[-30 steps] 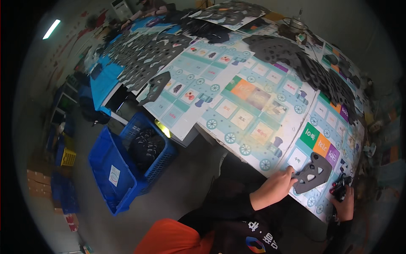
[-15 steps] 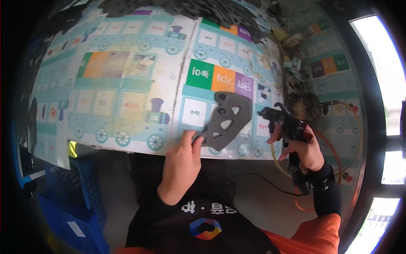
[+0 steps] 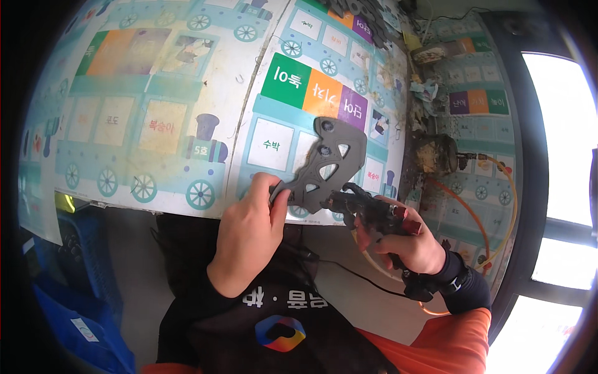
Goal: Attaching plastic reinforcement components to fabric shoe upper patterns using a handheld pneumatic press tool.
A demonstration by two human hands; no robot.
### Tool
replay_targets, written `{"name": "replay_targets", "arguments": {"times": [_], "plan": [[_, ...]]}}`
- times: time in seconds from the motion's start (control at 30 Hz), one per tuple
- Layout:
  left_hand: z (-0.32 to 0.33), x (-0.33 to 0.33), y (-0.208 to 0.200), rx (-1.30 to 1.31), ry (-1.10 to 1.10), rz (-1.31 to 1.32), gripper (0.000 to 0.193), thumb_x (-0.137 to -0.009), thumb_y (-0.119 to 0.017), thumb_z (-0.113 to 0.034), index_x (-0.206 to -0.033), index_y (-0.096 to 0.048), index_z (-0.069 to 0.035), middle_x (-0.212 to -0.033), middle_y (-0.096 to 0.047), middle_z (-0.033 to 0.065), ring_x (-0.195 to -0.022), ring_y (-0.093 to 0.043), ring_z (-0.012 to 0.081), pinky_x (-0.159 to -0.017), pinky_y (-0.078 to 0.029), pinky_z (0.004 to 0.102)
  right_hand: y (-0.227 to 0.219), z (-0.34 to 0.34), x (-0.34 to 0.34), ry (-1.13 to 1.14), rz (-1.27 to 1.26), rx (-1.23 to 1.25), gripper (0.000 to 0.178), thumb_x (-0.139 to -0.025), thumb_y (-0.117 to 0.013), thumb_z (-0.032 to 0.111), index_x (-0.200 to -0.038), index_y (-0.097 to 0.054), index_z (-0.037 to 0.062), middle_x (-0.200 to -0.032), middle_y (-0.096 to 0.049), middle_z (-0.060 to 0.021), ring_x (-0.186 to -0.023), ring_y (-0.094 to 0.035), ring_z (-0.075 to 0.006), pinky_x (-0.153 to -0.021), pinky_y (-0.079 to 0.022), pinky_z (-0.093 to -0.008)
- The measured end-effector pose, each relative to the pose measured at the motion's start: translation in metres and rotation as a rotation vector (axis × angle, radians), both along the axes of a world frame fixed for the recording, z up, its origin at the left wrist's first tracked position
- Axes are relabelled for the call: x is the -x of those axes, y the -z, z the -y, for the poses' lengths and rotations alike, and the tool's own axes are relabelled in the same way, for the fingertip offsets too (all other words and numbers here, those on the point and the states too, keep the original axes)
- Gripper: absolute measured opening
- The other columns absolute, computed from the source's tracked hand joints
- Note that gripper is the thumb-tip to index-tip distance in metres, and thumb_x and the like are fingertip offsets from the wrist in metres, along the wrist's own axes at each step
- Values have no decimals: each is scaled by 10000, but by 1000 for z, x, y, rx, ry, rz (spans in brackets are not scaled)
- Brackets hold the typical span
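A flat dark grey plate (image 3: 342, 134) with several triangular cutouts and two round marks lies over the table's front edge area. My left hand (image 3: 246, 240) pinches its narrow lower-left end between thumb and fingers. In my right hand (image 3: 418, 244) is a dark, stained spray gun (image 3: 367, 210) with red parts at its back. Its front end points left and appears right beside the plate's lower right edge; whether they touch I cannot tell. My fingers wrap round the gun's grip, partly hidden behind it.
The table (image 3: 240, 149) has a printed train-pattern cover. More dark grey parts (image 3: 361, 12) are heaped at its far edge. A grimy pot-like fitting (image 3: 434, 153) with an orange hose (image 3: 464, 206) sits at the right. Blue crates (image 3: 78, 311) stand at lower left.
My right hand has brought the spray gun left and nearer, up to the plate. The left hand keeps its pinch on the plate. The whole view has shifted, with less of the far heap showing.
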State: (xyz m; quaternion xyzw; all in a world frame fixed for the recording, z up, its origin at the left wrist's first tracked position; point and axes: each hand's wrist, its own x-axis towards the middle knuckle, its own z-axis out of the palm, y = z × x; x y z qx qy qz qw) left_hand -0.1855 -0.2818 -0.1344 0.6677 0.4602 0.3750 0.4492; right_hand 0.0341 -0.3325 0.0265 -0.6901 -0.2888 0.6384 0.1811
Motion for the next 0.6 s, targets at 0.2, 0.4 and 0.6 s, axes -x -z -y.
{"name": "replay_targets", "arguments": {"times": [0.2, 0.4, 0.6], "plan": [[-2, -1, 0, -30, 6, 0, 198, -959, -728, -39, -1086, -578, -14, -614, -552, 131, -507, -578, 315, -494, -415, 402, 9, 3, 12, 55, 54, 78, 459, -843, -609, -26, -1301, -593, -9, -918, -681, -39, -657, -569, -72, -536, -443, -225], [-2, 0, 1, -37, 13, -17, 200, -956, -729, -36, -1086, -579, -15, -621, -556, 134, -514, -585, 317, -498, -422, 400, 8, 0, 8, -51, 50, 49, 462, -856, -632, -44, -1315, -584, -16, -951, -672, -41, -730, -581, -81, -621, -454, -243], [-2, 0, 2, -33, 9, -9, 200, -957, -726, -31, -1088, -576, -12, -622, -548, 132, -517, -586, 314, -503, -426, 402, 12, 1, 14, 56, 34, 58, 499, -848, -640, -63, -1340, -560, -34, -1046, -663, -50, -881, -625, -105, -686, -499, -259]]}}
